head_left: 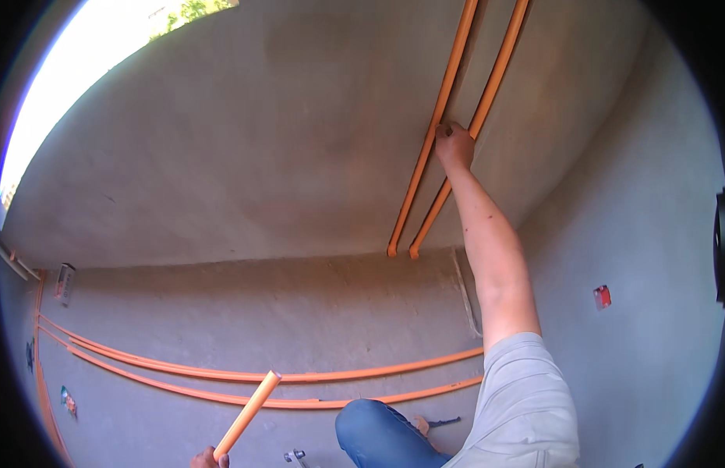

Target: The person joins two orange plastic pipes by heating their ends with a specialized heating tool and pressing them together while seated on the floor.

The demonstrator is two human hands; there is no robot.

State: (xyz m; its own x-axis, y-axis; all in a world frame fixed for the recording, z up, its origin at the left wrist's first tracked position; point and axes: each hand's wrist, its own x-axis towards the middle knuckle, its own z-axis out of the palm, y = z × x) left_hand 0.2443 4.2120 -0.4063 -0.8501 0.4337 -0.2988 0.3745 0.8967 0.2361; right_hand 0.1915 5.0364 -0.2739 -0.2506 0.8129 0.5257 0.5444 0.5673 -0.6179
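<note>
Low in the picture, my left hand point(210, 459) is closed round the lower end of a short orange pipe point(249, 413), which tilts up to the right. My right arm reaches far forward to the grey wall. There my right hand point(454, 146) is curled closed between two long orange pipes on the wall. Its fingers touch or nearly touch the left wall pipe point(422, 171), and its other side lies against the right wall pipe point(493, 82). Whatever those fingers may hold is hidden.
Long orange floor pipes point(316, 404) run across the grey floor before my bent knee point(378, 433). A metal tool point(295, 456) and a dark-handled tool point(444, 422) lie nearby. A red wall box point(602, 296) sits at right, a tube-like package point(65, 282) at far left.
</note>
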